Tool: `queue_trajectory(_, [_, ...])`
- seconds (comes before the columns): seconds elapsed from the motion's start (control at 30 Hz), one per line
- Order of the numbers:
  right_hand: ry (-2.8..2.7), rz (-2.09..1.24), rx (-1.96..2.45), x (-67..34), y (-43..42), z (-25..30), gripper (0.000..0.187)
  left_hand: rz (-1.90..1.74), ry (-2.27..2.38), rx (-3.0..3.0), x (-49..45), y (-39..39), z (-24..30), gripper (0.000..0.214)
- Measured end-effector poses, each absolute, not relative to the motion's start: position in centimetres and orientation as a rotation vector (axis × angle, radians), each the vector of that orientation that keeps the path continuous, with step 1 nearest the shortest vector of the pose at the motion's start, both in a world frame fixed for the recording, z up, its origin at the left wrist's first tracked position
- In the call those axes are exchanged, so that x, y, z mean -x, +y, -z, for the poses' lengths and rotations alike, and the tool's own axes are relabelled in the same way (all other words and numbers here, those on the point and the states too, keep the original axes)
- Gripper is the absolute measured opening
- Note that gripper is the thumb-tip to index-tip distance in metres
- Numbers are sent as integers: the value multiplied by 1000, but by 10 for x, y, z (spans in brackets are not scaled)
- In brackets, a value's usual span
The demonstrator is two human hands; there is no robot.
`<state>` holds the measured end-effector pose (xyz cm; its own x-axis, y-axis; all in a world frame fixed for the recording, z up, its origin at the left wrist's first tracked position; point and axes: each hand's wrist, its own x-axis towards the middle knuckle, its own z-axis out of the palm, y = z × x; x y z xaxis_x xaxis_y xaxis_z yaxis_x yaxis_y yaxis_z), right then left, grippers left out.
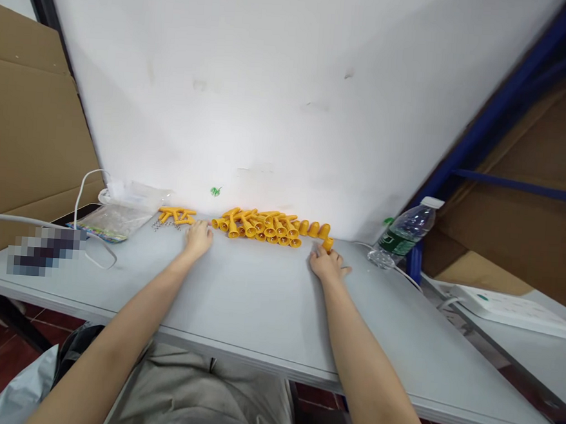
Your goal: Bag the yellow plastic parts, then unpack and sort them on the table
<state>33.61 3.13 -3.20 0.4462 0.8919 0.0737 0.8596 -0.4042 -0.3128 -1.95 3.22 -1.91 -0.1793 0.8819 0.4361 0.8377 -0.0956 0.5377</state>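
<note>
My left hand (198,238) rests on the table with fingers stretched forward, beside small yellow T-shaped plastic pieces (179,214). Small metal screws (168,225) lie scattered just left of it. My right hand (328,264) has its thumb and a finger around a yellow cone-shaped plastic cap (328,243), while its other fingers spread to the right. Between the hands, against the white wall, lies a pile of yellow funnel-like pieces with T-shaped handles (262,227). Several yellow caps (314,229) stand in a row at the pile's right end.
A plastic water bottle (405,233) leans at the right, with a white power strip (516,310) beyond it. At the left are clear plastic bags (122,217), a white cable (78,198) and a cardboard sheet (26,136). The white wall (280,108) bounds the table's back.
</note>
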Motion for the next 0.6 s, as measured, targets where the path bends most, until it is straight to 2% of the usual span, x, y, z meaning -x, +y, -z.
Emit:
queue_trajectory(0.17, [-1521, -178, 2375, -339, 35, 35, 56, -786, 2352, -1913, 48, 54, 5, 41])
queue_trajectory(0.4, [-1537, -99, 2298, -338, 34, 33, 52, -532, 2396, -2058, 73, 68, 7, 26])
queue_trajectory(0.5, [-1502, -66, 2267, -336, 33, 30, 49, -600, 2374, -2078, 74, 68, 5, 22])
queue_trajectory(0.6, [-1433, -44, 2182, -334, 32, 27, 42, -886, 2338, -1888, 69, 68, -3, 20])
